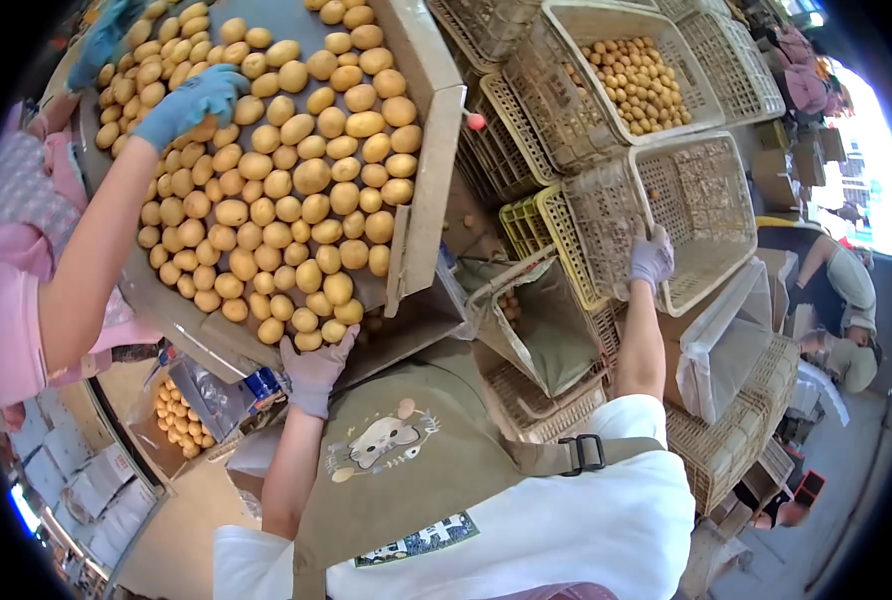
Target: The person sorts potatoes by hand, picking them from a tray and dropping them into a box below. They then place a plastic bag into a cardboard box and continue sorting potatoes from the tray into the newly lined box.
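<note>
Many yellow-brown round fruits (312,177) lie spread over a sorting table with a raised wooden rim (431,170). My left hand (318,372), in a pale glove, is at the table's lower edge, touching the lowest fruits with its fingers apart. My right hand (651,257), gloved too, grips the near rim of a dirty white plastic crate (701,200), fingers curled over the edge. That crate looks nearly empty, with a small fruit or two inside. Beyond it stands another crate (566,95) with a heap of small fruits (638,85).
A co-worker's blue-gloved hand (196,105) reaches over the fruits from the left. A yellow crate (556,230) and a cloth-lined bin (546,340) stand between table and crates. Below the table is a box of fruits (179,420). Other people are at the far right.
</note>
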`<action>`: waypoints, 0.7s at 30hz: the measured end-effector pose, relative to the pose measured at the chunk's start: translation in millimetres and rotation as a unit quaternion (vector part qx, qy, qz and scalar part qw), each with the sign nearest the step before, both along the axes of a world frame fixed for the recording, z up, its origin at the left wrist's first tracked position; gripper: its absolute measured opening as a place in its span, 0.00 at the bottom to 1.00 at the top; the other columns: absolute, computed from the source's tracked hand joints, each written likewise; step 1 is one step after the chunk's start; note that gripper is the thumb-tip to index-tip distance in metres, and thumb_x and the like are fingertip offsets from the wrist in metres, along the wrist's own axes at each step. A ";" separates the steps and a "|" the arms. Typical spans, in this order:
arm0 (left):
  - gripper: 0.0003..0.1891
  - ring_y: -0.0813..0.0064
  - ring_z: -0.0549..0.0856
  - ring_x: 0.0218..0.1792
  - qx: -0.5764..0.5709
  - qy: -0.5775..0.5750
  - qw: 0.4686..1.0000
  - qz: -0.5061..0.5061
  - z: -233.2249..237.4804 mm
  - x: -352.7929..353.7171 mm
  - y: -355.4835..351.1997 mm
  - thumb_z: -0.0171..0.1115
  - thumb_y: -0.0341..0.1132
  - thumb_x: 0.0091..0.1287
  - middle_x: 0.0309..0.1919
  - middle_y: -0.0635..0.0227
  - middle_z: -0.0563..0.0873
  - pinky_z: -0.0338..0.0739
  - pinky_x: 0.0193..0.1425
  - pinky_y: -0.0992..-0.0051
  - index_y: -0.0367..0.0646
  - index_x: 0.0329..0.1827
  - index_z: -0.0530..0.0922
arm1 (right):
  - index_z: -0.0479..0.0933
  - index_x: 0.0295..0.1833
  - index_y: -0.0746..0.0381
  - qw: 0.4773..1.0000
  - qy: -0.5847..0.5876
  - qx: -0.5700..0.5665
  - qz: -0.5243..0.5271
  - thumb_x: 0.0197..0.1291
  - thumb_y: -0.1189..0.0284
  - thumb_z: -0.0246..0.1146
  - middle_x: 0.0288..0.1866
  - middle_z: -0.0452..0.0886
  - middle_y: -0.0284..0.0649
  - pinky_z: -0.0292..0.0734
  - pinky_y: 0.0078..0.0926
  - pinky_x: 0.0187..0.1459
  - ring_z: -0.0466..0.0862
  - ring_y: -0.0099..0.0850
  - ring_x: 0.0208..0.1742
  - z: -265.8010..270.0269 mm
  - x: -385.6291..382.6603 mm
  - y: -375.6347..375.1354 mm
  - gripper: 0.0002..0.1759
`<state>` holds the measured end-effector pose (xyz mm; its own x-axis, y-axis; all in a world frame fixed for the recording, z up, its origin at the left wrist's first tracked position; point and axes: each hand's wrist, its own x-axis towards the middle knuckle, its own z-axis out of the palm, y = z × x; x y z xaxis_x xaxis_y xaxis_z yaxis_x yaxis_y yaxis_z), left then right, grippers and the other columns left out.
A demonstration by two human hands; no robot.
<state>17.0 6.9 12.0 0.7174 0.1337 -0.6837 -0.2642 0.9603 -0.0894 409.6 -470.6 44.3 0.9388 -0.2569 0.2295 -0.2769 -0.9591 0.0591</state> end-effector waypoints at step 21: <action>0.31 0.59 0.71 0.72 0.088 0.046 0.995 -0.026 -14.1 -14.1 -5.8 0.52 0.55 0.72 0.72 0.67 0.72 0.65 0.73 0.43 0.47 0.72 0.67 | 0.80 0.60 0.56 0.690 0.036 0.092 0.717 0.60 0.61 0.66 0.65 0.76 0.49 0.67 0.50 0.68 0.77 0.47 0.64 76.1 -221.1 365.8 0.23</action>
<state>2.9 1.2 -2.1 0.6618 0.2219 -0.7161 -0.2134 0.9714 0.1038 188.5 -104.8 120.5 0.2652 0.9296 0.2558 0.9619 -0.2368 -0.1365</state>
